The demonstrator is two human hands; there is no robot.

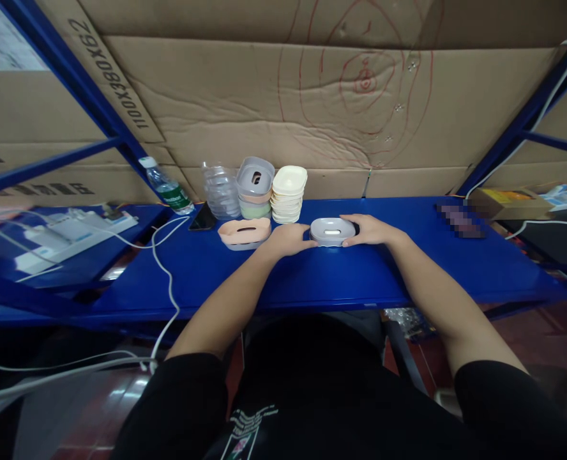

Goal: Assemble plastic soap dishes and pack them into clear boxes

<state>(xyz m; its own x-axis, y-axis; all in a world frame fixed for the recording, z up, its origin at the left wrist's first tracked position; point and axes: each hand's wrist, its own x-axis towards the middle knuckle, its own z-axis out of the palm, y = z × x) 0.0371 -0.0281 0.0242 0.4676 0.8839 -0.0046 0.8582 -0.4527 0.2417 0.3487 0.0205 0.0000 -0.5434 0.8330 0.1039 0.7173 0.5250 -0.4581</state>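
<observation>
My left hand (290, 240) and my right hand (370, 229) grip the two ends of a rounded grey plastic dish with a slot (332, 229), low over or on the blue tabletop. The thumbs are at its near edge, and the far fingers are partly hidden. To the left of my left hand sits a peach slotted dish (249, 229) on a grey piece. Behind it stand a stack topped by a grey slotted dish (258, 174), a stack of cream plastic pieces (289, 185), and nested clear plastic pieces (220, 190).
A dark phone (202, 218) and a water bottle (168, 186) are at the back left. A white cable (168, 275) runs over the table's left side near a power strip (73, 243). At right lie a blurred-out item (460, 218) and a cardboard box (508, 203). Cardboard walls the back.
</observation>
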